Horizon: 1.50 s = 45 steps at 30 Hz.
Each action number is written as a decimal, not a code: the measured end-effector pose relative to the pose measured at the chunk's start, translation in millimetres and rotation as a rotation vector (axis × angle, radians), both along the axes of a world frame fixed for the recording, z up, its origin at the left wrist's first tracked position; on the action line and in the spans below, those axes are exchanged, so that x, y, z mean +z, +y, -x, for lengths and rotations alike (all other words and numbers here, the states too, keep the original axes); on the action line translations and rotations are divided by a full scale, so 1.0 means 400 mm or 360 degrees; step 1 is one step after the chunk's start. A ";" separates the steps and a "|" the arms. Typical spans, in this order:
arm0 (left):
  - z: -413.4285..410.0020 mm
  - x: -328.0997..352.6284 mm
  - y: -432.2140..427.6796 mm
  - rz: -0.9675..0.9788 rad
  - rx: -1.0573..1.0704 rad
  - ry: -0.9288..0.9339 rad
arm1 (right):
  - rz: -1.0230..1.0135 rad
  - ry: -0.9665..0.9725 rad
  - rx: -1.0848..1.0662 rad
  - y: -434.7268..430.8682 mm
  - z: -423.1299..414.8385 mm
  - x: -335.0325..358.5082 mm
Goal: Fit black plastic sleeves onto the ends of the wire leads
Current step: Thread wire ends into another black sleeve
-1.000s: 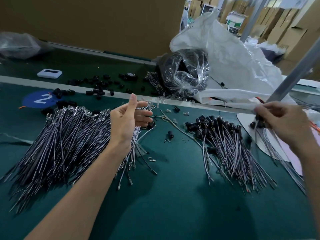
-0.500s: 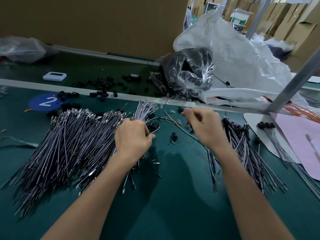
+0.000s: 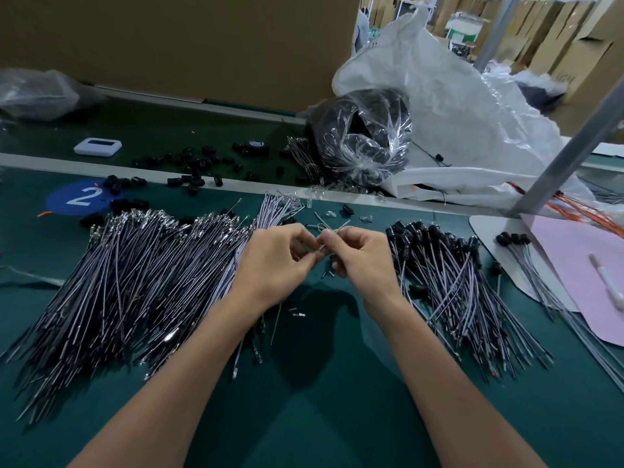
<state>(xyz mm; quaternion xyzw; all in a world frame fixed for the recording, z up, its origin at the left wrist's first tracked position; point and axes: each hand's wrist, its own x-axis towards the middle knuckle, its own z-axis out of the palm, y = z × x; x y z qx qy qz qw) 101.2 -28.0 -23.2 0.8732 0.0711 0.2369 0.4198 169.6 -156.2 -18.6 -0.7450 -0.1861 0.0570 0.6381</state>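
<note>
While left hand (image 3: 275, 261), right hand (image 3: 366, 261) pinch one wire lead (image 3: 340, 228), two piles (image 3: 135, 282) (image 3: 456, 282) flank.

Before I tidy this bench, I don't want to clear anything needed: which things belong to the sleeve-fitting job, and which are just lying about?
Job: wire lead pinched by left hand and right hand; bare leads pile; sleeved leads pile; loose black sleeves.
Lying about: white device; white sack; pink sheet; white pen.
</note>
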 end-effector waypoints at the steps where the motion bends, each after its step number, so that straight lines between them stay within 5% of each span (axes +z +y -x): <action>1: -0.001 -0.001 0.003 -0.0012 -0.0024 0.0062 | -0.0045 -0.0004 -0.0037 -0.002 0.001 0.004; 5: 0.001 -0.003 0.006 -0.0162 -0.0073 0.0225 | -0.0420 0.0049 -0.0241 -0.025 -0.005 0.032; 10: 0.009 0.028 0.011 0.0011 -0.0002 0.0081 | -0.0874 0.0190 -0.0470 -0.082 -0.032 0.051; 13: 0.020 0.065 0.069 0.0062 0.0311 0.0101 | -0.0735 0.0186 -0.0535 -0.093 -0.035 0.038; 16: 0.048 0.090 0.150 -0.0294 0.0691 0.0586 | -0.0592 0.0167 -0.0510 -0.084 -0.034 0.022; 21: 0.073 0.096 0.175 -0.0365 0.0674 0.0967 | -0.0395 0.0096 -0.0380 -0.069 -0.033 0.016; 29: 0.075 0.080 0.201 -0.0075 0.0603 0.0893 | -0.0276 -0.0011 -0.0248 -0.056 -0.024 0.010; 36: 0.082 0.083 0.207 -0.0355 0.0628 0.0814 | -0.0250 -0.0034 -0.0221 -0.054 -0.024 0.007; 45: 0.095 0.069 0.193 -0.0581 -0.0096 0.0561 | -0.0206 -0.0060 -0.0178 -0.052 -0.020 0.006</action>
